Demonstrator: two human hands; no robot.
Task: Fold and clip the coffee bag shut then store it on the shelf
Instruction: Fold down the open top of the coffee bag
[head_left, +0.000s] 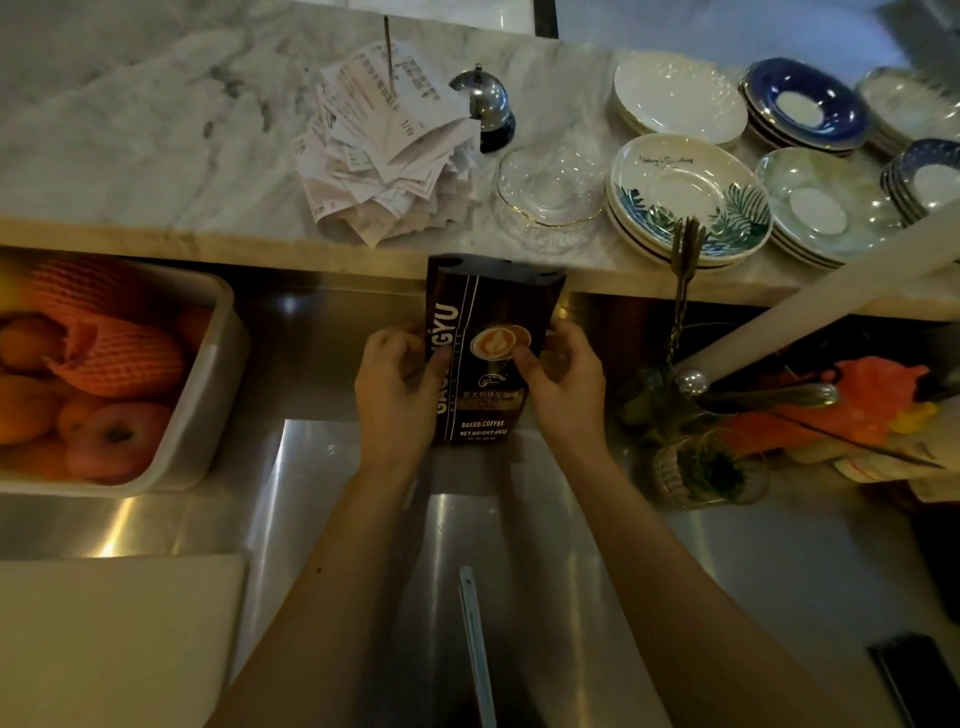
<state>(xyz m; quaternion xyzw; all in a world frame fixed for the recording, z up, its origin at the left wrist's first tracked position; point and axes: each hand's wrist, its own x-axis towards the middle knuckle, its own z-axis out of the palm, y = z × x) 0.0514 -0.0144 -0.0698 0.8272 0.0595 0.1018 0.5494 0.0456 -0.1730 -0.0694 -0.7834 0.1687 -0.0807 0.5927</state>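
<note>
Head view: the coffee bag (483, 353) is held upright at the centre of the frame, over the steel counter (322, 467), just below the marble shelf (156, 156).
Left hand (397, 387): fingers curled round the bag's left edge, thumb laid on the front.
Right hand (563, 382): closed on the right edge, thumb pressed beside the printed cup.
Step in hand: the bag is judged to be steadied before folding; its top, at 12 o'clock, looks unrolled and no clip is on it.
Next move: the top would need flattening and rolling down; the long pale clip (475, 639) lies at 6 o'clock, untouched.
Containers: the tray (208, 395) at 9 o'clock is filled with fruit (111, 434), some in orange netting; saucers (685, 192) are stacked at 1 o'clock; a glass (706, 467) at 4 o'clock holds greenery.
</note>
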